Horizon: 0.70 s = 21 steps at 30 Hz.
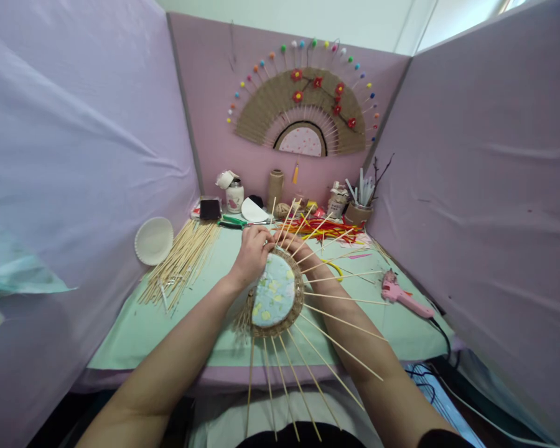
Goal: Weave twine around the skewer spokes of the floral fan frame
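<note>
The left hand (pixel 251 254) had its fingers (pixel 260 238) bunched together and pinched on the top edge of one half-round fan piece (pixel 274 291), a pale blue flowered fabric pad ringed by a band of brown jute twine (pixel 299 300). The right hand (pixel 303 247) lay behind the same piece, its fingers curled against the back and the upper rim, gripping it; most of them were hidden by the pad. The piece was held off the mint-green table cover (pixel 135 323), tilted towards the camera, between the two forearms.

Thin bamboo sticks (pixel 340 320) fanned out from the jute band, away from the fingers on every side: more than a dozen, though the ones crossing the right hand overlapped too much for an exact count.

Left of the left fingers lay one loose pile of bamboo skewers (pixel 182 261), and beyond it one white paper bowl (pixel 154 240). Right of the right fingers, well apart, lay one pink glue gun (pixel 399 294) with a black cord. Just beyond both sets of fingertips sat one heap of red and yellow strips (pixel 322 227). Farther back stood one white jar (pixel 234 196), one spool of tan twine (pixel 275 186) and one brown cup of sticks (pixel 358 211). Above them, on the pink partition, hung one finished brown fan (pixel 303 106) bearing six red flowers and coloured beads on its stick tips.
</note>
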Each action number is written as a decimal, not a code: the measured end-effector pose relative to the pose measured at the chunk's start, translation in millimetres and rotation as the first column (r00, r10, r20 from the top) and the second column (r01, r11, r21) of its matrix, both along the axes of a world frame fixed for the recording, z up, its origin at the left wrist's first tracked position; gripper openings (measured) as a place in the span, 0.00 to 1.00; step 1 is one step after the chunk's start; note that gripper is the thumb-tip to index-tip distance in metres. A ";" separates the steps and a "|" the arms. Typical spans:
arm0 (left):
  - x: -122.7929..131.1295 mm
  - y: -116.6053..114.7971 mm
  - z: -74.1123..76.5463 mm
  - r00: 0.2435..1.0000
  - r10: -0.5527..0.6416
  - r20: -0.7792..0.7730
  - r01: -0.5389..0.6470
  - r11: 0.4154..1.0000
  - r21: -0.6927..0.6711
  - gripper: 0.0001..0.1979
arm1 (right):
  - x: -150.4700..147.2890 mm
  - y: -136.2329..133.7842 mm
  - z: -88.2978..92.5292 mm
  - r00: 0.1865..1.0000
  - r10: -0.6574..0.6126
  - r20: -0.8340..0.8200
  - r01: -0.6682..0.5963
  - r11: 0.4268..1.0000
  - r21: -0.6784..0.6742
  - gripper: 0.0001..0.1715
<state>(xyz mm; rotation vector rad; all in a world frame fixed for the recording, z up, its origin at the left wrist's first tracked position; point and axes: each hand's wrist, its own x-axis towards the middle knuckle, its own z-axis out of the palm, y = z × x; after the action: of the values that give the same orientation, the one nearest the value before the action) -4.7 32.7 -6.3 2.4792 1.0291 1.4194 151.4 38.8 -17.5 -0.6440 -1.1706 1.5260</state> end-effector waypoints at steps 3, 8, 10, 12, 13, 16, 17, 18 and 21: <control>-2.4 -1.6 -1.1 1.000 -0.009 -0.002 0.009 1.000 0.024 0.05 | -0.7 -1.2 0.5 1.000 -0.015 -0.021 0.014 1.000 -0.028 0.13; -9.3 -3.3 0.7 0.997 -0.063 -0.050 0.068 0.993 0.098 0.04 | -0.4 -1.4 -0.1 1.000 0.025 -0.017 -0.026 0.999 -0.020 0.12; -11.2 -2.9 1.8 0.996 -0.062 -0.071 0.068 0.993 0.096 0.04 | 0.0 -0.8 -1.5 0.999 0.029 -0.030 -0.029 0.999 -0.016 0.13; -12.4 -2.1 2.6 0.996 -0.035 -0.077 0.041 0.996 0.074 0.05 | 0.1 -0.2 -3.2 0.998 0.042 -0.037 -0.043 0.999 -0.011 0.13; -12.8 -1.7 2.7 0.997 -0.024 -0.077 0.029 0.998 0.059 0.05 | 0.0 0.2 -4.0 0.998 0.050 -0.040 -0.051 0.999 -0.008 0.12; -14.3 -0.8 2.2 0.998 -0.021 -0.064 0.022 1.000 0.011 0.04 | -0.6 1.3 -5.9 0.996 0.064 -0.060 -0.063 0.998 0.018 0.12; -14.9 -0.5 1.6 0.998 -0.023 -0.050 0.023 1.000 -0.010 0.04 | -0.8 1.7 -6.4 0.996 0.063 -0.069 -0.061 0.998 0.024 0.12; -15.5 -0.4 1.0 0.999 -0.024 -0.030 0.023 0.999 -0.035 0.04 | -1.0 2.1 -6.9 0.995 0.058 -0.076 -0.056 0.998 0.025 0.12; -16.6 -0.7 -0.6 0.998 -0.022 0.059 0.031 0.988 -0.151 0.04 | -1.0 3.0 -7.6 0.996 0.035 -0.081 -0.034 0.999 0.006 0.12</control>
<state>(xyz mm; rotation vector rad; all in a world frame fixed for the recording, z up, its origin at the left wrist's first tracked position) -21.3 32.0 -6.9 2.3231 1.0471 1.3417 150.4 41.8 -25.0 -0.5556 -1.1287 1.5636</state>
